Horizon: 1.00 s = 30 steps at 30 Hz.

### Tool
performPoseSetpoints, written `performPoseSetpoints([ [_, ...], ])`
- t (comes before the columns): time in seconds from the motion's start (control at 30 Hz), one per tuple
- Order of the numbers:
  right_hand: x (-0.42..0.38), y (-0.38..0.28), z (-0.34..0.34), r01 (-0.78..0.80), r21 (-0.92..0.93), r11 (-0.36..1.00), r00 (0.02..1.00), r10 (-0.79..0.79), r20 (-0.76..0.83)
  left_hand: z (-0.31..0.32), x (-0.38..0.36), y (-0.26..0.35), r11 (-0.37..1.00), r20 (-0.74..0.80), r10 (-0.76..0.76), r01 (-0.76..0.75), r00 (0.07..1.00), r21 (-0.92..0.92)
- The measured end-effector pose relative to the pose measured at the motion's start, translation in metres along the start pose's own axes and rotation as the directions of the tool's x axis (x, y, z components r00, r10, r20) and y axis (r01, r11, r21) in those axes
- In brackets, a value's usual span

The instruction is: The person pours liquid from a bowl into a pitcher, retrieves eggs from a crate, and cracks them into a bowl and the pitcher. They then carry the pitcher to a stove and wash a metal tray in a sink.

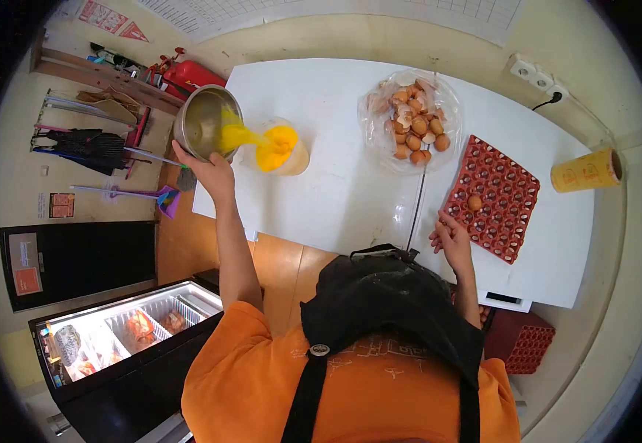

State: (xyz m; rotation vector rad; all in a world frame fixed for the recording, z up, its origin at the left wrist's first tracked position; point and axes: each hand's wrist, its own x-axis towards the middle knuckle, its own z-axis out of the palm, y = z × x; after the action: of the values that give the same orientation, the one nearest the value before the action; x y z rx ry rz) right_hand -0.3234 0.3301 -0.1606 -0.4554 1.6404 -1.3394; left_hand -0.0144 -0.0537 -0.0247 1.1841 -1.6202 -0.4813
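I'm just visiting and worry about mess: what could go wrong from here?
The yellow egg liquid might splash or miss the container, since it streams across a gap from the metal bowl tilted in the left hand. The lone egg in the tray could get knocked, as the right hand is close.

Here's the single head cam, facing fwd & steeply down, v. wide: black rounding off all 4 corners, straight edges bowing. Closest, at 6 o'clock, it's the orange T-shirt (395,399) & black apron (387,288), seen from above and looming lg. Bit further out, L hand (214,173) at 10 & R hand (451,238) at 3, both in shot. Mid-dist., the white table (336,203) spreads approx. 9 round to 4, caught nearly top-down. Further back, wall charts (476,15) from 11 to 1, cut by the frame edge; fire extinguisher (192,74) at 11; lit freezer (129,395) at 8, interior showing from above.
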Motion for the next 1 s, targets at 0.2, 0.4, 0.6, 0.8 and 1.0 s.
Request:
performPoseSetpoints([
  [0.2,-0.001,0.003,0.000,-0.009,-0.006,1.000,1.000,0.009,-0.011,0.000,-0.002,0.028,0.955,-0.047,0.237,-0.224,0.970,0.197],
  [0.4,0.000,0.010,-0.002,-0.008,0.002,1.000,1.000,0.008,-0.017,0.009,-0.019,0.006,0.938,-0.064,0.317,-0.303,0.946,0.171],
  [0.6,-0.003,0.007,-0.002,-0.002,-0.024,1.000,1.000,0.001,-0.030,0.017,-0.037,-0.018,0.953,0.085,0.189,-0.203,0.978,0.224],
  [0.8,-0.002,0.008,-0.003,-0.013,-0.017,1.000,0.999,0.012,-0.045,0.024,-0.041,-0.015,0.997,-0.005,0.053,-0.053,0.999,-0.059],
  [1.0,-0.008,0.002,-0.003,0.007,-0.058,0.998,0.999,-0.010,-0.049,0.019,-0.036,-0.034,0.324,0.371,-0.558,0.606,0.743,-0.727],
])
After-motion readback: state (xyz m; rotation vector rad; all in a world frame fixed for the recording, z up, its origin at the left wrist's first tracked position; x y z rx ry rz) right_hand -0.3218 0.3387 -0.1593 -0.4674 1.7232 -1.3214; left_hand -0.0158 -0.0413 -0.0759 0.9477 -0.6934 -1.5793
